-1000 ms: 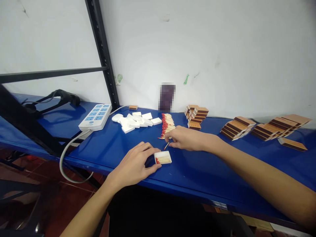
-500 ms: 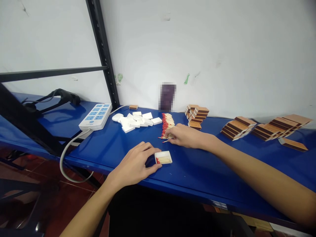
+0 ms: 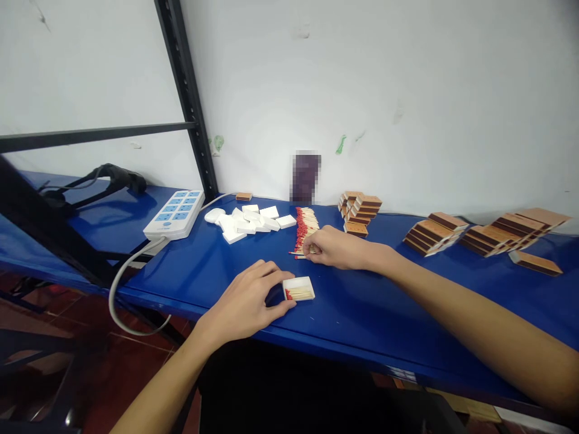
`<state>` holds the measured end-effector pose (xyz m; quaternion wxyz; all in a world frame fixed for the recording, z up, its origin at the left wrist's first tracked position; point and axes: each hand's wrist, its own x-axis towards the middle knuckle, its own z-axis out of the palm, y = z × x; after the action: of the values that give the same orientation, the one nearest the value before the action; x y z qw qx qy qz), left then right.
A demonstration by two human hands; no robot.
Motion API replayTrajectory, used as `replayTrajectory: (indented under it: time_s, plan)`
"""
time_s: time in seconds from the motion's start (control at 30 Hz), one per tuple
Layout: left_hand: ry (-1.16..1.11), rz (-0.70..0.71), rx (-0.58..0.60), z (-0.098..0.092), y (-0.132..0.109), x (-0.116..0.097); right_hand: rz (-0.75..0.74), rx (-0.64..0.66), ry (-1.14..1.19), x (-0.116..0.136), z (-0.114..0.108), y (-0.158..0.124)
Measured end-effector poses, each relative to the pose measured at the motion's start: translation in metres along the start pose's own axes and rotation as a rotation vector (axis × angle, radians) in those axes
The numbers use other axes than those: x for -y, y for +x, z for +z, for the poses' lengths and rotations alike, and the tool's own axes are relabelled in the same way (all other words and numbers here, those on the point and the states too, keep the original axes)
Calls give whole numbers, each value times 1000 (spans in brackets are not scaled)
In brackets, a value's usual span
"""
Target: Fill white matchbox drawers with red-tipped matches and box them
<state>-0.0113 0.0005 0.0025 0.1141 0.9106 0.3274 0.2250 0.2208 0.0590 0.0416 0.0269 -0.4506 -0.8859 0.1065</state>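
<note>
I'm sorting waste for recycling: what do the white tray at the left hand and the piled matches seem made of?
White tray: likely thin card, matte white, with low folded walls. Matches: seemingly bare pale wood sticks, with dull red heads.

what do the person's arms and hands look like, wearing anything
The left arm and right arm are bare up to the picture's edge, with no sleeves showing. The left hand and right hand wear no gloves, and no ring, watch or wristband is visible.
</note>
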Motion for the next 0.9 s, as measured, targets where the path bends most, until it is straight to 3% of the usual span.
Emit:
replayTrajectory:
  time_s: [0.13, 0.33, 0.53, 0.73, 0.9]
  plan:
    - [0, -5, 4, 0, 0, 0, -4, 34, 23, 2, 0, -1]
    - [-3, -3, 8, -1, 0, 0, 48, 193, 47, 5, -7, -7]
    - [-3, -13, 4, 0, 0, -1, -51, 187, 116, 25, -21, -19]
    - [4, -5, 13, -2, 0, -1, -59, 214, 111, 53, -12, -25]
    - [1, -5, 5, -1, 0, -2, -79, 207, 100, 51, -10, -24]
